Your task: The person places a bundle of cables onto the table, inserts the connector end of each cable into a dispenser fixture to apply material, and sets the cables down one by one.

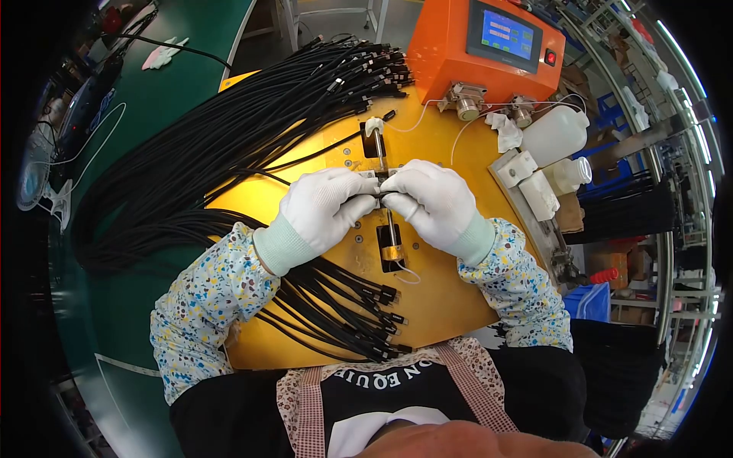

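White knit gloves cover both hands, which meet over a small metal fixture (pixel 374 177) at the middle of the yellow plate (pixel 450 298). My left hand (pixel 327 206) has its thumb and fingers pinched together at the fixture's left side. Opposite it, my right hand (pixel 431 200) is pinched in the same way, fingertips almost touching the left ones. Whatever lies between the fingertips is too small and covered to name. A metal rod (pixel 379 149) stands out above the hands, and another rod with a brass-coloured end (pixel 392 252) lies below them.
A large bundle of black cables (pixel 198 145) spreads over the left and back; more cable ends (pixel 374 320) lie near my body. An orange machine with a screen (pixel 443 53) stands at the back right, beside white bottles (pixel 556 136). The green table (pixel 122 305) extends left.
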Available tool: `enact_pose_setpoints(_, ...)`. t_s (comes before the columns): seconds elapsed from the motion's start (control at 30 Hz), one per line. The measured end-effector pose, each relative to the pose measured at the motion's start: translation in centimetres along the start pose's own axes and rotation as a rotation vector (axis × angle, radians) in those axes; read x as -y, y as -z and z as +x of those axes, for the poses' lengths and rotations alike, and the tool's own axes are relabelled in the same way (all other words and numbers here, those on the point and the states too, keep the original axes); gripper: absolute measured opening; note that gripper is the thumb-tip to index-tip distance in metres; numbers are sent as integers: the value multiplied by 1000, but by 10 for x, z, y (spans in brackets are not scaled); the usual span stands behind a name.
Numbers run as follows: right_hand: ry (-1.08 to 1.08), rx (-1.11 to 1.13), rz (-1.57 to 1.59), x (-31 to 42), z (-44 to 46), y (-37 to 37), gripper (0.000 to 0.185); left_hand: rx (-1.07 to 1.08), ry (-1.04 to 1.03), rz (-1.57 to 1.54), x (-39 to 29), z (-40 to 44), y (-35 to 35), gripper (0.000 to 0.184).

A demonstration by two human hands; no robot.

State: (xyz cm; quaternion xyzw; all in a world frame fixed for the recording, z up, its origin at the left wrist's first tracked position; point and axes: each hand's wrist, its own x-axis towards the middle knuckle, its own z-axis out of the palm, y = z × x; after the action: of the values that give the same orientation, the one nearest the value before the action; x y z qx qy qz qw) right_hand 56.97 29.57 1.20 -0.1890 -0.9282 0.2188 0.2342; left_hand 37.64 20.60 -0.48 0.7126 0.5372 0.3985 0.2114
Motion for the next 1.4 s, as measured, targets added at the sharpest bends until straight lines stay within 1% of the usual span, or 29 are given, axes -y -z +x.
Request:
enact_pose_setpoints(0.03, 44, -9, -25, -1, 0, 0, 13, 11, 15, 15, 0, 0, 0, 15)
enact_pose_setpoints(0.13, 142, -63, -27, 2, 0, -3, 14, 5, -139, 37, 2, -1, 0, 18)
enact_pose_setpoints(0.23, 170, -85, -31, 4, -2, -7, 15, -60, -188, 4, 1, -2, -4, 19)
enact_pose_setpoints(0.43, 188, -93, -8, 7, -3, -9, 17, -102, -211, 7, 3, -5, -9, 15)
enact_pose_setpoints(0.63, 191, -106, -7, 5, -5, -13, 15, -81, -207, 52, 1, -5, -8, 15)
enact_pose_setpoints(0.73, 70, -76, 62, 0, -4, -15, 13, -52, -56, -20, 0, -2, -6, 16)
enact_pose_setpoints(0.93, 72, -55, -6, -1, -4, -6, 14, -10, -113, -36, 2, 1, 2, 17)
enact_pose_setpoints(1.03, 0, -42, 25, 1, -4, -5, 12, 31, -32, -90, 2, 2, 2, 10)
enact_pose_setpoints(1.13, -32, 35, 186, -3, 7, 18, 13, 136, 87, -231, 7, -1, 11, 17)
enact_pose_setpoints(1.17, 87, -26, 59, -11, 18, 31, 14, 158, 113, -256, 8, -1, 13, 20)
enact_pose_setpoints(1.2, 77, -109, -15, -24, 25, 36, 13, 180, 141, -283, 9, -1, 14, 23)
enact_pose_setpoints(1.27, 158, -152, -461, -38, 46, 43, 8, 204, 179, -346, 10, -1, 15, 28)
enact_pose_setpoints(1.37, 174, 166, -864, -60, 77, 34, 7, 218, 189, -434, 11, 1, 17, 32)
enact_pose_setpoints(1.4, 136, 280, -909, -61, 85, 27, 8, 225, 186, -454, 13, 1, 18, 33)
